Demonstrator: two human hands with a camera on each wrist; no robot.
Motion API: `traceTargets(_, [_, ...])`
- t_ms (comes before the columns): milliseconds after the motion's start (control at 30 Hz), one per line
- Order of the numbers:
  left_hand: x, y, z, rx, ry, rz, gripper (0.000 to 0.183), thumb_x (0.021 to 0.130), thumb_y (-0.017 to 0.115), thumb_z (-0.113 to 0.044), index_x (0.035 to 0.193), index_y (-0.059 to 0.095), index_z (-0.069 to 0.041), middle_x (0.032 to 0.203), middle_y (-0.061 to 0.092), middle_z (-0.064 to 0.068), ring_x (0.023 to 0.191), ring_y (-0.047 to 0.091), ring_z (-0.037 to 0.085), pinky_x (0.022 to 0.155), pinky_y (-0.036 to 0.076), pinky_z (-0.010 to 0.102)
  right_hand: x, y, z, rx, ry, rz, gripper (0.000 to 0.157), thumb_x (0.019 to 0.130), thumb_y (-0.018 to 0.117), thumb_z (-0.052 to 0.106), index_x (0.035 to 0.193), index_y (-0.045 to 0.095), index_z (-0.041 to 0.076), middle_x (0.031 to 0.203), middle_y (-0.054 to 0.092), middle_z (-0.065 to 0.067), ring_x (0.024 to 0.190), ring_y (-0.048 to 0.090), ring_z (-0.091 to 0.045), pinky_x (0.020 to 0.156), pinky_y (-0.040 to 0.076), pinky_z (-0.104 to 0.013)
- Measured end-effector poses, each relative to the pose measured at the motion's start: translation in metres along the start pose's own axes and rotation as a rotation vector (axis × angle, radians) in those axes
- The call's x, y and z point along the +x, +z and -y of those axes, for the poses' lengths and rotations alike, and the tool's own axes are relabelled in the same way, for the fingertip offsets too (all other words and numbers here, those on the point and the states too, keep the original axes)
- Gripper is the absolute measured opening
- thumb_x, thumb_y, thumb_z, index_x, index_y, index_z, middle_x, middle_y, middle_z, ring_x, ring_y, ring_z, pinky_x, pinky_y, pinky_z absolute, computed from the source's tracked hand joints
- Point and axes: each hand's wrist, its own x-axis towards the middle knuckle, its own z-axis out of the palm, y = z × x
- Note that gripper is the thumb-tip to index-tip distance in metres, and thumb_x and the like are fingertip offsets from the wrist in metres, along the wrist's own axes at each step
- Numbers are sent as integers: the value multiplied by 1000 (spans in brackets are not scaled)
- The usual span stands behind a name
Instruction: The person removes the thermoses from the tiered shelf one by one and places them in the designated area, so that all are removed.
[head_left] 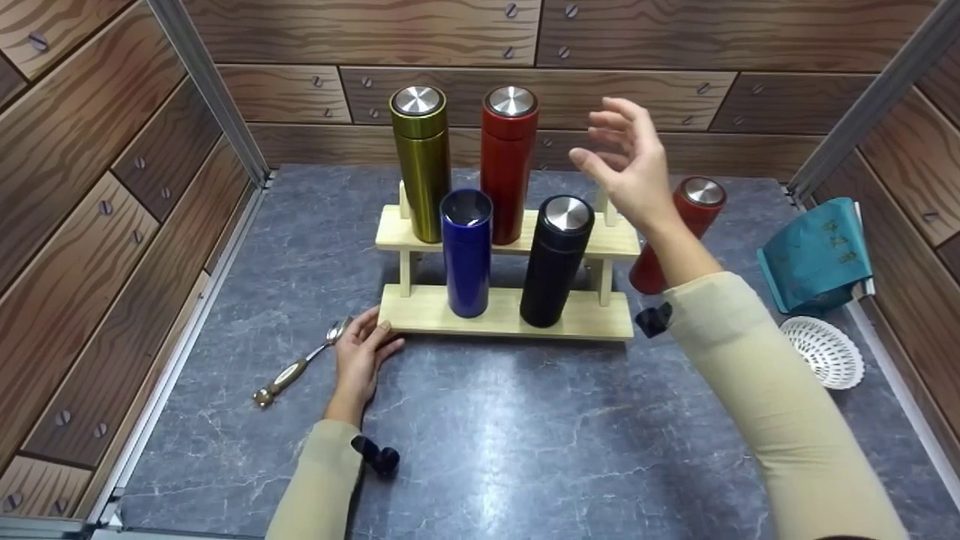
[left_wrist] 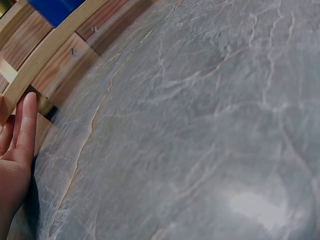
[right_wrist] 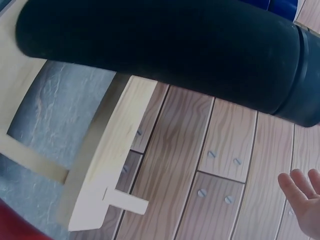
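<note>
At its lower left corner, my left hand point(head_left: 360, 360) grips a two-tier wooden rack point(head_left: 506, 319), thumb at the front edge. In the left wrist view, fingers point(left_wrist: 29, 117) lie against the edge of the shelf. My right hand point(head_left: 634, 161) is raised in the air right of the rack's upper tier, fingers loosely bent around nothing. A gold thermos point(head_left: 424, 169) and a red thermos point(head_left: 510, 165) stand on the upper tier. On the lower tier are a blue thermos point(head_left: 467, 259) and a black thermos point(head_left: 556, 266), which fills the top of the right wrist view.
Behind my right forearm, a second red thermos point(head_left: 651, 270) stands on the marbled table point(head_left: 480, 450). Farther right are a teal pouch point(head_left: 817, 255) and a white woven basket point(head_left: 847, 360). A spoon with a decorated handle point(head_left: 289, 375) lies left of my left hand. Wood-patterned walls enclose the table.
</note>
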Motion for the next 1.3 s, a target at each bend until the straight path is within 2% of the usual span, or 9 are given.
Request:
traceTargets(233, [3, 3, 1, -4, -2, 9, 42, 87, 61, 1, 128, 48, 2, 119, 51, 19, 86, 63, 25, 74, 59, 40, 2, 15, 23, -66, 27, 105, 66, 79, 75, 10, 134, 40, 7, 127, 50, -13, 115, 49, -25, 97, 46, -39])
traceTargets(533, [2, 4, 4, -11, -1, 8, 41, 87, 60, 3, 127, 49, 3, 118, 52, 18, 86, 63, 24, 72, 59, 40, 23, 29, -4, -91, 44, 182, 73, 77, 78, 20, 137, 37, 12, 126, 52, -7, 114, 51, -22, 94, 46, -42])
traceTargets(700, [0, 2, 6, -13, -15, -8, 42, 87, 61, 3, 127, 49, 3, 116, 53, 18, 85, 63, 23, 73, 59, 40, 28, 38, -10, -58, 67, 202, 75, 75, 79, 17, 137, 36, 9, 124, 51, -12, 112, 52, -23, 95, 46, -38])
traceTargets(900, [-1, 0, 6, -21, -11, -6, 44, 86, 62, 1, 128, 49, 3, 116, 53, 17, 85, 62, 23, 73, 59, 41, 30, 45, 4, -45, 112, 209, 74, 75, 77, 12, 136, 35, 3, 125, 49, -17, 114, 50, -26, 97, 45, -37])
traceTargets(1067, [-1, -1, 5, -23, -19, 0, 44, 86, 62, 2, 128, 48, 3, 117, 52, 18, 87, 62, 24, 74, 58, 42, 29, 50, 18, -84, 119, 236, 74, 75, 76, 10, 136, 35, 0, 124, 50, -18, 113, 50, -26, 99, 43, -37])
traceTargets(1167, [-1, 0, 4, -17, -16, 5, 44, 87, 62, 2, 129, 48, 3, 118, 52, 18, 89, 62, 24, 75, 58, 42, 30, 53, 18, -110, 121, 252, 78, 73, 78, 11, 137, 34, 2, 123, 50, -17, 111, 50, -26, 98, 42, -35])
traceTargets(1300, [0, 0, 2, -27, -1, -8, 43, 86, 61, 3, 128, 49, 2, 117, 53, 18, 89, 62, 24, 74, 58, 42, 38, 60, 3, -115, 136, 263, 85, 69, 83, 13, 137, 32, 6, 124, 50, -11, 108, 51, -23, 95, 44, -31])
